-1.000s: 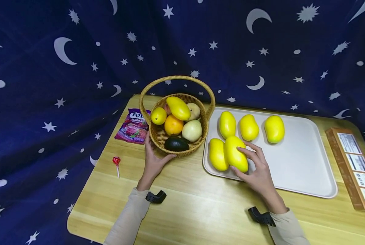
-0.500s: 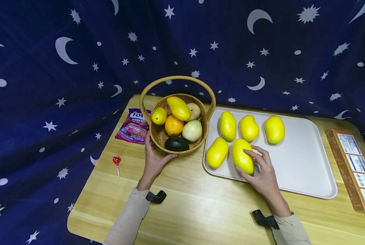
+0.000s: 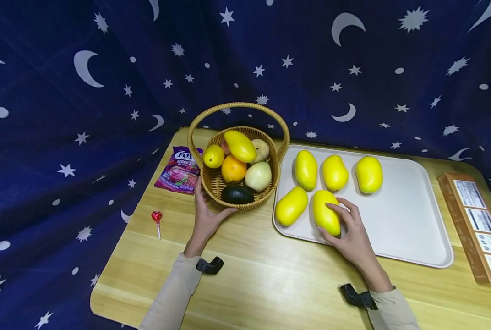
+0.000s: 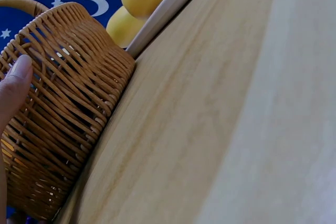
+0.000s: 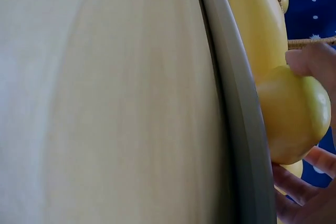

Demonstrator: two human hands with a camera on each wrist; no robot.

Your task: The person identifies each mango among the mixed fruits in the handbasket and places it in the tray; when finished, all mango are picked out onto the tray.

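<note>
In the head view, my left hand (image 3: 207, 224) rests against the near left wall of a wicker basket (image 3: 270, 195), thumb and fingers spread along its curve. The left wrist view shows the thumb (image 4: 16, 86) flat against the weave. My right hand (image 3: 352, 236) holds a yellow mango (image 3: 325, 211) at the front of a white tray (image 3: 398, 220), thumb on the near side and fingers over the right side. In the right wrist view, that mango (image 5: 289, 114) overlaps another. A tilted mango (image 3: 291, 206) lies to its left, and three mangoes (image 3: 335, 172) line the back.
The basket holds an avocado (image 3: 237, 194), an orange (image 3: 233, 169), a yellow mango (image 3: 240, 146) and other fruit. A purple candy bag (image 3: 178, 172) lies left of it, a red lollipop (image 3: 157, 216) nearer. A brown box (image 3: 474, 224) stands right of the tray.
My right hand has moved slightly right and nearer with its mango, opening a gap from the neighbouring mango, which has turned to a slant. The left hand and basket have stayed put.
</note>
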